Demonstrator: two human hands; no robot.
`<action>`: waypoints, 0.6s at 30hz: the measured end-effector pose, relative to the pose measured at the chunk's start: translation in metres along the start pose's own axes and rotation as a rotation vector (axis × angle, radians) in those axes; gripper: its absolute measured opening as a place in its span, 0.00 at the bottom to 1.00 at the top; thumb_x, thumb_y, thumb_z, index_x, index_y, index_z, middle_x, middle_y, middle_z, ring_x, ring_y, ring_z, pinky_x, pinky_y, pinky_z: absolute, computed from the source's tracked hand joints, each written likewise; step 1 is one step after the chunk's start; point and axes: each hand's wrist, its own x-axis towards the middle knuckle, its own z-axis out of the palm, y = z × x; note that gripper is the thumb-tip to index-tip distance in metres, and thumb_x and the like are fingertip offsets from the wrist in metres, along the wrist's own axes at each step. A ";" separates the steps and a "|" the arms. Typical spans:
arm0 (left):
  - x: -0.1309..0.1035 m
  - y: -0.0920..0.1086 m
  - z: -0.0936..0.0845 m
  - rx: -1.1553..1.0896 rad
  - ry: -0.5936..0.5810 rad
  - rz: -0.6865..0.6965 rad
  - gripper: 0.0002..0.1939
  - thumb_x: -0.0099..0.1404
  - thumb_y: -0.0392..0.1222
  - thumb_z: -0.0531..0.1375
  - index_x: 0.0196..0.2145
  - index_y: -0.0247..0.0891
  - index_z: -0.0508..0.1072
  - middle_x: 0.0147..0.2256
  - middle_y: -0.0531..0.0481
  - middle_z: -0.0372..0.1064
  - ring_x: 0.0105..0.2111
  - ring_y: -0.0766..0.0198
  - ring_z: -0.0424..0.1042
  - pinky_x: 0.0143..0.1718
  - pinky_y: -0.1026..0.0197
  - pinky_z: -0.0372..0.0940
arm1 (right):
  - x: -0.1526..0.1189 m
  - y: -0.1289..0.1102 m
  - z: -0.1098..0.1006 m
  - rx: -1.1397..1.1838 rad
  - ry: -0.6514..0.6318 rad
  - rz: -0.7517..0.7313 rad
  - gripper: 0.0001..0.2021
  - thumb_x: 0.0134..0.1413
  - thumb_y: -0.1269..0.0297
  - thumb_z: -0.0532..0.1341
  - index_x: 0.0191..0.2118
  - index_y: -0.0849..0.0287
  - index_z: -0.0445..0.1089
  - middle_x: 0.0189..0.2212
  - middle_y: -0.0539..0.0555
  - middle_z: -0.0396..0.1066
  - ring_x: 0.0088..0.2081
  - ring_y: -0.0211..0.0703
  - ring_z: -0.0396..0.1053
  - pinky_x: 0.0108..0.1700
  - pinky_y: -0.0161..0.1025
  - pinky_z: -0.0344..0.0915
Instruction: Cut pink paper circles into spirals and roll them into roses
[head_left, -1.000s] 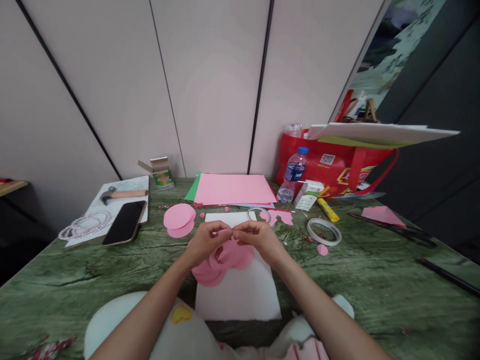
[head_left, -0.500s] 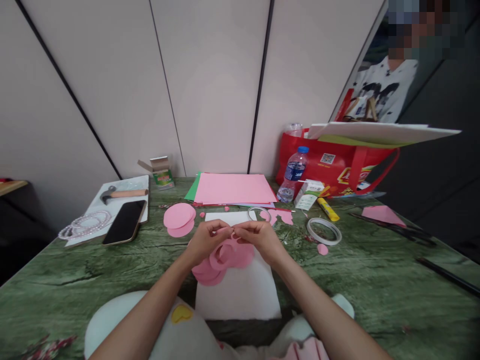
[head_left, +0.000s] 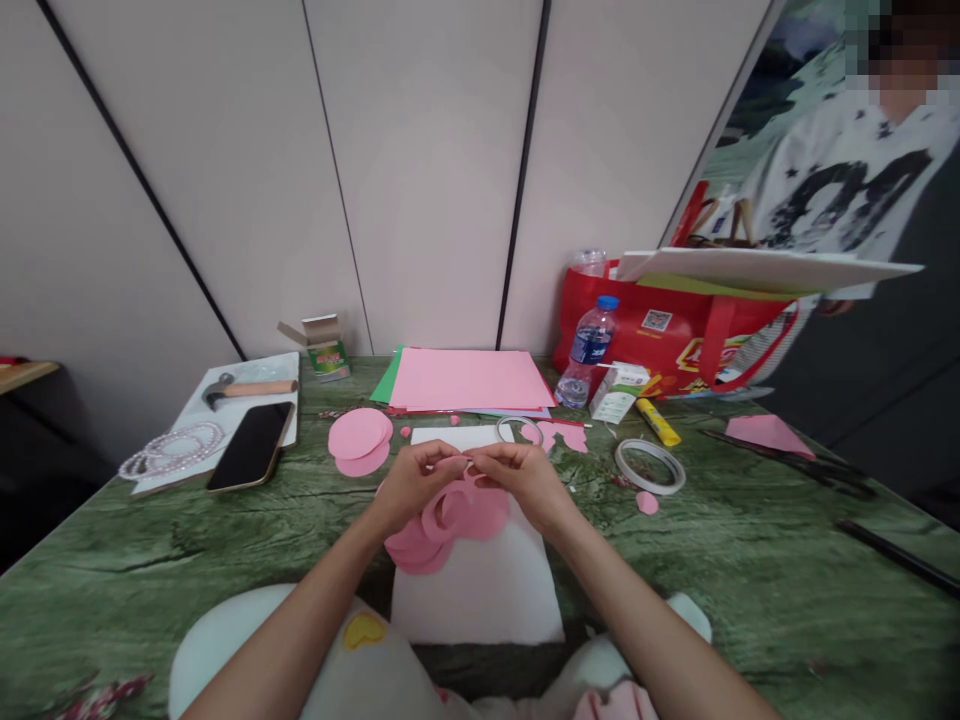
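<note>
My left hand (head_left: 415,484) and my right hand (head_left: 523,480) meet at the fingertips over a white sheet (head_left: 480,600). Both pinch the upper edge of a curled pink paper piece (head_left: 444,514), which hangs in loops below the fingers. More pink paper rounds (head_left: 418,556) overlap on the left part of the white sheet, partly under the curled piece. Left of my hands lies a small pile of pink paper circles (head_left: 361,436). The exact spot between the fingertips is too small to make out.
Pink sheets (head_left: 472,378) lie at the back. A phone (head_left: 251,446), hammer (head_left: 259,388) and beads (head_left: 172,450) are left. Right are a bottle (head_left: 589,352), carton (head_left: 619,392), glue stick (head_left: 658,422), tape roll (head_left: 649,466), scissors (head_left: 795,462) and red bag (head_left: 645,330). A person (head_left: 847,180) stands behind.
The person at the back right has moved to the right and appears larger. My hands have barely moved and keep their pinch on the pink paper.
</note>
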 end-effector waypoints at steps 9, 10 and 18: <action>-0.001 -0.003 -0.001 -0.101 -0.034 -0.056 0.09 0.58 0.45 0.58 0.29 0.35 0.69 0.24 0.53 0.70 0.15 0.73 0.62 0.16 0.70 0.56 | 0.001 0.000 -0.001 -0.023 0.059 -0.017 0.12 0.34 0.57 0.69 0.26 0.60 0.76 0.25 0.54 0.76 0.28 0.39 0.72 0.31 0.35 0.67; -0.001 -0.004 -0.001 -0.115 -0.041 -0.060 0.10 0.58 0.45 0.58 0.29 0.35 0.69 0.24 0.53 0.70 0.14 0.74 0.61 0.15 0.70 0.55 | 0.001 0.000 -0.001 -0.025 0.063 -0.020 0.12 0.34 0.58 0.69 0.26 0.61 0.76 0.25 0.54 0.76 0.27 0.39 0.72 0.31 0.35 0.68; 0.000 -0.006 -0.001 -0.191 -0.005 -0.100 0.11 0.58 0.46 0.59 0.28 0.35 0.69 0.21 0.54 0.69 0.14 0.73 0.62 0.14 0.71 0.54 | 0.002 0.001 -0.004 0.086 0.034 -0.022 0.19 0.34 0.60 0.70 0.36 0.61 0.73 0.29 0.56 0.77 0.32 0.45 0.75 0.36 0.40 0.69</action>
